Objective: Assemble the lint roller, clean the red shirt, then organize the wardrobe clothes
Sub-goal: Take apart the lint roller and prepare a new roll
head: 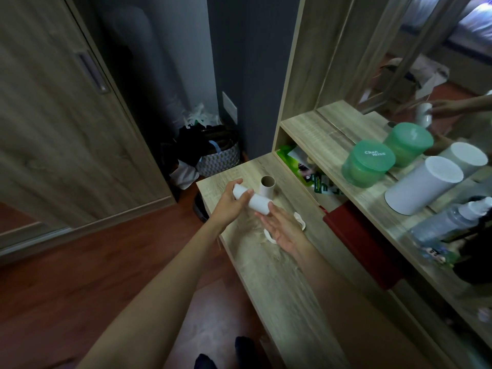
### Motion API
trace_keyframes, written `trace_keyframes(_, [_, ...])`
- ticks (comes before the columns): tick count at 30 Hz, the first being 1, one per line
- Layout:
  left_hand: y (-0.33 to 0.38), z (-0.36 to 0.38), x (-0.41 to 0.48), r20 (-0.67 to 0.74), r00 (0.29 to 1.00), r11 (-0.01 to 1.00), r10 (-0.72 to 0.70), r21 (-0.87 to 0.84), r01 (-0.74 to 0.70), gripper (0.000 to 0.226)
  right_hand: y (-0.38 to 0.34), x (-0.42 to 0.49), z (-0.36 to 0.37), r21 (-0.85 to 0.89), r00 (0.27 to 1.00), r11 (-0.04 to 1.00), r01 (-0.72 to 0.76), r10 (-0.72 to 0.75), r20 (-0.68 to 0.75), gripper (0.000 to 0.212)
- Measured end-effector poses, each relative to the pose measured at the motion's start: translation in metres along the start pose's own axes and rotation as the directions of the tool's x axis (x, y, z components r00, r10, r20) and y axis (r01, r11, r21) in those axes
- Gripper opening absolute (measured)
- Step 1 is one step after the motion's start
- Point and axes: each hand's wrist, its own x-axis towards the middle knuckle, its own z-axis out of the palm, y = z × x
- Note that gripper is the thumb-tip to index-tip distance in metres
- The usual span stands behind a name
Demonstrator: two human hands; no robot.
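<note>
Looking down: big wardrobe door [66, 115] on the left, red-brown floor [93, 262] below, pale wood counter [279, 288] w/ a mirror [426, 62] to the right. Left hand [229, 201] wraps the white roll [257, 202], held level just over the counter nr its far end. Right hand [282, 230] palm up, fingers straight, tips touching the roll's near end. Cardboard tube [267, 186] upright right behind. Counter edge under the left wrist; open floor beyond.

Green lidded jar [367, 166] on shelf [319, 134], just beside white canister [423, 185]; spray bottle [452, 222] nearer; patterned basket [221, 159] on floor [80, 275].
</note>
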Motion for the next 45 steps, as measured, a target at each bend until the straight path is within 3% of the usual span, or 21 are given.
trace_keyframes(18, [0.001, -0.003, 0.005, 0.082, 0.989, 0.978, -0.123, -0.158, 0.135, 0.040, -0.023, -0.011, 0.004, -0.213, 0.999, 0.977, 0.014, -0.004, 0.045, 0.049])
trace_keyframes(22, [0.001, -0.003, 0.006, 0.104, 0.982, 0.960, -0.158, -0.215, 0.178, 0.039, -0.028, -0.011, 0.005, -0.266, 0.998, 0.964, 0.025, -0.010, 0.057, 0.030])
trace_keyframes(24, [0.001, -0.003, 0.005, 0.101, 0.980, 0.951, -0.171, -0.244, 0.192, 0.040, -0.030, -0.011, 0.007, -0.300, 0.999, 0.953, 0.052, -0.046, 0.027, 0.022])
trace_keyframes(30, [-0.010, -0.003, 0.005, 0.038, 0.984, 0.958, -0.176, -0.223, 0.180, 0.045, -0.027, -0.011, 0.006, -0.458, 0.981, 0.880, 0.128, -0.179, -0.071, 0.031])
trace_keyframes(35, [-0.021, -0.006, 0.000, -0.060, 0.980, 0.967, -0.191, -0.184, 0.177, 0.047, -0.025, 0.001, -0.004, -0.522, 0.958, 0.845, 0.116, -0.235, -0.168, 0.025])
trace_keyframes(40, [-0.035, -0.014, -0.001, -0.140, 0.968, 0.972, -0.209, -0.139, 0.190, 0.046, -0.022, 0.033, -0.015, -0.767, 0.932, 0.639, -0.064, -0.237, -0.275, 0.013])
trace_keyframes(45, [-0.039, -0.023, -0.003, -0.151, 0.971, 0.978, -0.187, -0.120, 0.170, 0.045, -0.013, 0.054, -0.026, -0.950, 0.926, 0.284, -0.127, -0.309, -0.217, 0.012])
